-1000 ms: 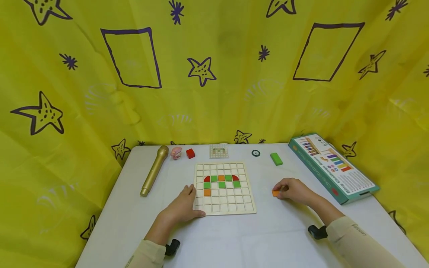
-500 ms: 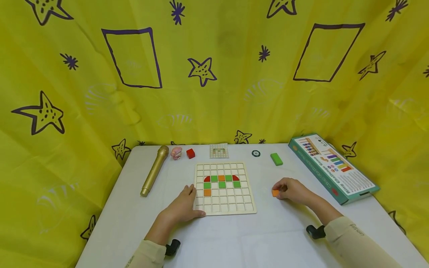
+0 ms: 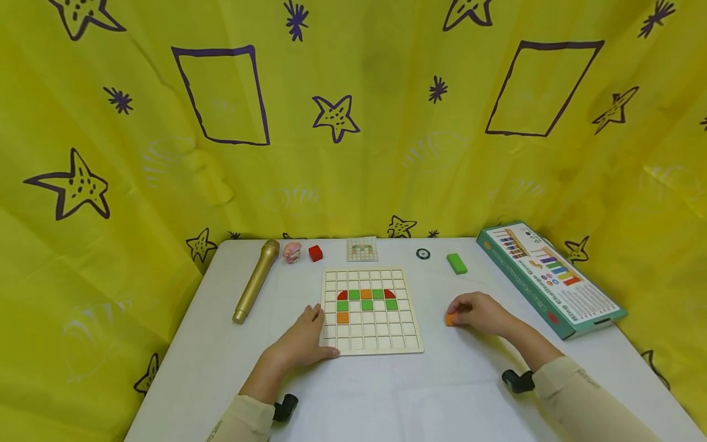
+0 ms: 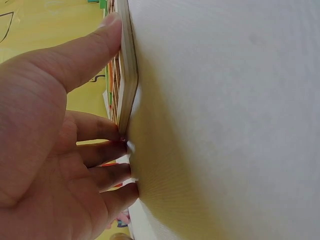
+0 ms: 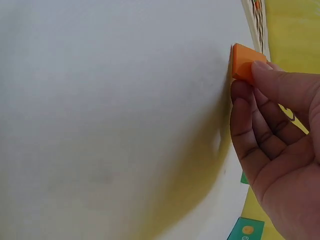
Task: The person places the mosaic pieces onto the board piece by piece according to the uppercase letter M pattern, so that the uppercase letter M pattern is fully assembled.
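A pale wooden grid board (image 3: pixel 382 345) lies flat on the white table, with red, green and orange pieces set in some of its squares. At its near left corner rests my left hand (image 3: pixel 301 337). The left wrist view shows that thumb on one edge and the fingertips touching the board's side and the tabletop. To the right of the board, my right hand (image 3: pixel 482 313) pinches an orange square tile (image 5: pixel 244 60) between thumb and fingers. The tile is tilted, close to the table; whether it touches cannot be told.
Behind the board lie a small pattern card (image 3: pixel 362 249), a red block (image 3: pixel 315 253), a pink object (image 3: pixel 291 252), a dark round disc (image 3: pixel 423 253) and a green block (image 3: pixel 456 263). A gold microphone (image 3: pixel 256 282) lies left, a game box (image 3: pixel 552 279) right.
My right hand has shifted slightly left with the orange tile. The left hand has stayed at the board's corner, and the pieces in the grid are unchanged.
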`<act>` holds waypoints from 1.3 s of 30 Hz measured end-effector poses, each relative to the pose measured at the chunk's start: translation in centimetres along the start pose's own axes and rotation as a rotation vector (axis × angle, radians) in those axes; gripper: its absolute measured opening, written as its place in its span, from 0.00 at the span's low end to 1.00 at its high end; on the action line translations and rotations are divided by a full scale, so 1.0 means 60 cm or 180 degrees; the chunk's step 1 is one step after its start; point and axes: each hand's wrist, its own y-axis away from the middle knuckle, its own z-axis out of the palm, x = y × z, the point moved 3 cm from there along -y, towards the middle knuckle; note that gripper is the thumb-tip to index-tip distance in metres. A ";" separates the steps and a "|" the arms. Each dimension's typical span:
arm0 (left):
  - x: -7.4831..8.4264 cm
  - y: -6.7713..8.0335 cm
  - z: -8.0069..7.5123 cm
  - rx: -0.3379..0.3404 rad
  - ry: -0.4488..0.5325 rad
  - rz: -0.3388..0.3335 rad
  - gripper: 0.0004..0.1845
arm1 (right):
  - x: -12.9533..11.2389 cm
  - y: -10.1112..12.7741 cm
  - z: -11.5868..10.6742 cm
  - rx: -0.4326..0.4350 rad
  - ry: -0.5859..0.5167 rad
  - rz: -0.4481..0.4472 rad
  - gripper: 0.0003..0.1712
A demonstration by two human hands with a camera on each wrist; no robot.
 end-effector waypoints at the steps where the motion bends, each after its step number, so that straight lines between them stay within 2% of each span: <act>1: 0.000 -0.001 0.000 0.0000 0.0002 -0.0004 0.57 | -0.003 -0.003 -0.001 -0.0008 -0.0002 -0.0015 0.05; 11: 0.000 -0.002 -0.001 -0.0018 0.0002 0.0093 0.56 | -0.045 -0.034 0.016 -0.0137 -0.0124 -0.0095 0.04; 20: 0.000 -0.002 -0.001 -0.0002 -0.0003 0.0021 0.56 | -0.085 -0.068 0.032 -0.0224 -0.0098 -0.0238 0.03; 26: 0.005 0.000 -0.005 0.0002 -0.0010 -0.0004 0.56 | -0.104 -0.086 0.049 -0.0302 -0.0220 -0.0231 0.02; 39: 0.008 0.002 -0.003 0.0011 0.0009 -0.0023 0.56 | -0.138 -0.098 0.084 -0.0420 -0.0229 -0.0298 0.04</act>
